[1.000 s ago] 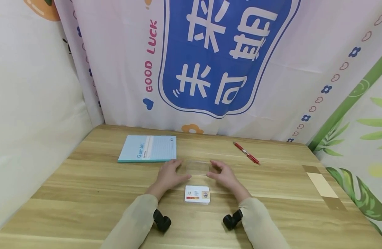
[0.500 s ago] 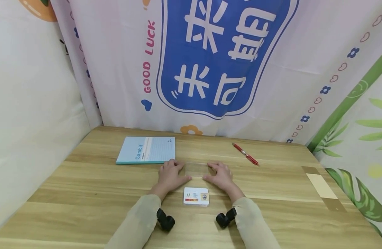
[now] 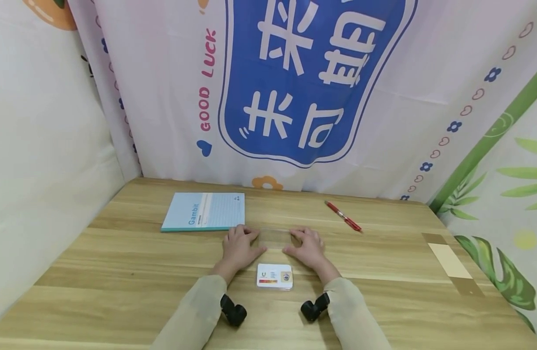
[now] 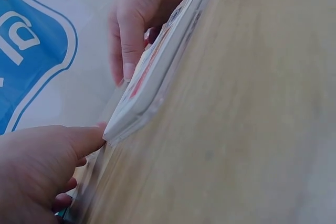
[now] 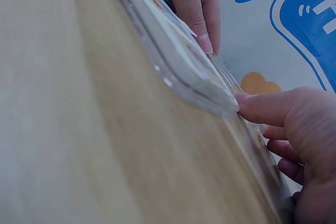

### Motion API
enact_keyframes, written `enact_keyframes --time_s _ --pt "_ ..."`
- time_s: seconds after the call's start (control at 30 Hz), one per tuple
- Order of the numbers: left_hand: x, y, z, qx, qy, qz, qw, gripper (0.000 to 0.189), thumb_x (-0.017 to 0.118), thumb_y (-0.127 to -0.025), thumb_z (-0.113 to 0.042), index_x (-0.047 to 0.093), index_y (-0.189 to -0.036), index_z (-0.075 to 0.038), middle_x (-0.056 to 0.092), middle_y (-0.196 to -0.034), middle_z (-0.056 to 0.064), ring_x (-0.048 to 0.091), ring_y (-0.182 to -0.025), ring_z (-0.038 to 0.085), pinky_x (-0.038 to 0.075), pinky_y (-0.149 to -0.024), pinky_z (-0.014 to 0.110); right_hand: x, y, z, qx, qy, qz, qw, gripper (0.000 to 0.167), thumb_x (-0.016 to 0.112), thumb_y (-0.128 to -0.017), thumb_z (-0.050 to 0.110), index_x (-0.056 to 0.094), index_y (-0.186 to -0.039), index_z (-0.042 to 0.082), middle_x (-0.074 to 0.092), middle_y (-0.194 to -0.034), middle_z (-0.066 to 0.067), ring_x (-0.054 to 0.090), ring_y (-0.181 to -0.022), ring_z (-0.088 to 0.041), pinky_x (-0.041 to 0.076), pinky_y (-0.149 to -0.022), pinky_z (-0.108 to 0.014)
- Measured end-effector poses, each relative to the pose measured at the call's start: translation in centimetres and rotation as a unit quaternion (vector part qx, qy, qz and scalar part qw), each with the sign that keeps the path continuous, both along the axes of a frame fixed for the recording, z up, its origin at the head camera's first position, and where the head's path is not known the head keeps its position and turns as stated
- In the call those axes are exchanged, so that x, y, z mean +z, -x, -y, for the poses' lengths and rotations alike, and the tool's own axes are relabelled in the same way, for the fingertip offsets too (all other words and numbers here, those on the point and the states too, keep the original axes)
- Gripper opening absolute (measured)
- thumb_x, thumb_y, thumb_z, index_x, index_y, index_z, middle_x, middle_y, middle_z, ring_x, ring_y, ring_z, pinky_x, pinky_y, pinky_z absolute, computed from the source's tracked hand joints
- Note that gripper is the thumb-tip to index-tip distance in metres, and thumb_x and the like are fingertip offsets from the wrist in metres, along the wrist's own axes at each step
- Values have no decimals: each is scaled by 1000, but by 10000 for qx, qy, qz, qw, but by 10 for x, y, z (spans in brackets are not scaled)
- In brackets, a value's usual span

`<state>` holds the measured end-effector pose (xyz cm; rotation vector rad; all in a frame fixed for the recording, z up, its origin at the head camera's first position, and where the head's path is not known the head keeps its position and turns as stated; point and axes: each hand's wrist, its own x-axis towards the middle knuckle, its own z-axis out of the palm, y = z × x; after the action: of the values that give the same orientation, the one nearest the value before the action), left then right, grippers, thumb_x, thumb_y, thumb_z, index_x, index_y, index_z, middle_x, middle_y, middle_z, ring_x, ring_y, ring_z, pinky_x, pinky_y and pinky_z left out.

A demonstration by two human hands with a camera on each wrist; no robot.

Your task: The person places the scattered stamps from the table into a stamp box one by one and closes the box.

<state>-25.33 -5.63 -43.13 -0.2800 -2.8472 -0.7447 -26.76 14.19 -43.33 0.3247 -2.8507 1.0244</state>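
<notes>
A clear plastic box lid lies flat on the table between the two hands. My left hand grips its left end, thumb at the near corner and fingers at the far one. At the right end my right hand holds it the same way. Just nearer to me rests a white stack of cards with a printed top, set in a clear tray whose edge shows in the right wrist view. From the left wrist, the card stack covers most of the lid.
A light blue notebook lies behind my left hand, its near edge close to the fingers. To the back right is a red pen. Tape strips mark the table's right side. A printed curtain hangs behind the table.
Both hands have closed inward onto the ends of the clear lid, the right hand shifting left. The card stack, notebook and pen have stayed put; the head view has drifted slightly.
</notes>
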Motion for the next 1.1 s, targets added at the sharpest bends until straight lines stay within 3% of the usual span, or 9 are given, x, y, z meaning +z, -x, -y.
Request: enact_keyframes --time_s 0.27,0.57,0.67,0.83,0.93,1.1 --pt "2 -6 3 -223 -881 45 9958 52 64 -76 -35 53 -119 -8 42 -124 17 31 -114 35 21 -92 52 10 -7 -4 184 686 267 9971 59 71 -69 29 50 -121 9 41 -126 -10 29 -117 -31 16 -96 -49" --pt "8 -16 7 -566 -2135 173 9751 55 68 -73 -27 49 -119 -2 49 -120 12 41 -112 29 30 -93 41 21 -20 -7 619 1047 304 9921 64 70 -70 30 45 -124 7 38 -129 -12 28 -119 -33 21 -94 -53" --pt "11 -20 8 -656 -2460 179 9669 55 68 -73 -23 49 -120 -2 50 -119 11 41 -112 28 30 -93 42 22 -24 -5 717 1162 127 9906 53 71 -70 24 52 -117 5 43 -124 -12 33 -116 -32 23 -93 -53" --pt "10 -26 3 -697 -2822 50 9568 37 66 -76 -14 58 -110 -4 60 -104 7 53 -92 21 43 -79 34 25 -36 8 1073 1348 -213 9848 34 68 -71 10 60 -103 1 53 -110 -14 44 -104 -31 31 -89 -50" --pt "9 -29 0 -513 -2992 38 9528 29 65 -76 -9 61 -104 -3 64 -90 5 55 -77 15 46 -66 26 26 -42 15 1155 1432 -152 9828 35 67 -73 12 58 -106 2 54 -107 -12 47 -100 -30 36 -85 -48" --pt "10 -30 0 -334 -3123 -18 9494 27 66 -74 -7 62 -101 -2 62 -78 1 54 -71 13 46 -63 24 25 -44 14 1215 1451 -112 9819 34 65 -75 14 57 -106 2 55 -105 -12 48 -98 -29 38 -84 -46"
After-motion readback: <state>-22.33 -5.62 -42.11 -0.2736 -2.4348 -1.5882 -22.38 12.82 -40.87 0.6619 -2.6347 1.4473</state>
